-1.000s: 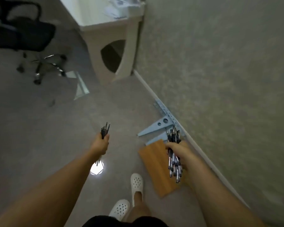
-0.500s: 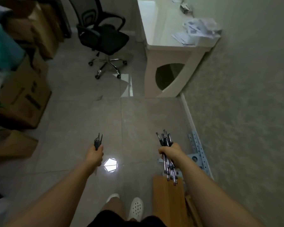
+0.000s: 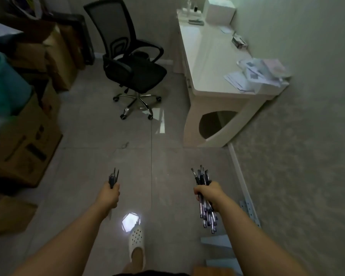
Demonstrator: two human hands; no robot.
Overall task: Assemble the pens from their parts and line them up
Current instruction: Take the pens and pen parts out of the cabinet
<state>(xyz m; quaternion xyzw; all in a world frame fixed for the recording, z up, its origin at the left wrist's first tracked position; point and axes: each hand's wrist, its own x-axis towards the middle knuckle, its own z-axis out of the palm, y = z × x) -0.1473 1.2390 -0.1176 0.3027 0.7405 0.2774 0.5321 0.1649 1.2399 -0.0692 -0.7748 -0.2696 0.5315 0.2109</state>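
At lower centre, a bundle of thin dark pen refills (image 3: 114,177) is gripped by the left hand (image 3: 109,196); clear-barrelled pens (image 3: 204,194) are clenched by the right hand (image 3: 207,193).

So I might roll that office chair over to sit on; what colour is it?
Black, with a mesh back and a chrome wheeled base; the head view shows it.

This looks like a small office or back room also used for storage. A black mesh-backed swivel chair (image 3: 131,64) on chrome casters stands on grey floor tiles (image 3: 100,132) beside a white desk (image 3: 211,62) carrying loose papers (image 3: 255,74); brown cardboard boxes (image 3: 26,140) (stacked, some open) crowd the left wall.
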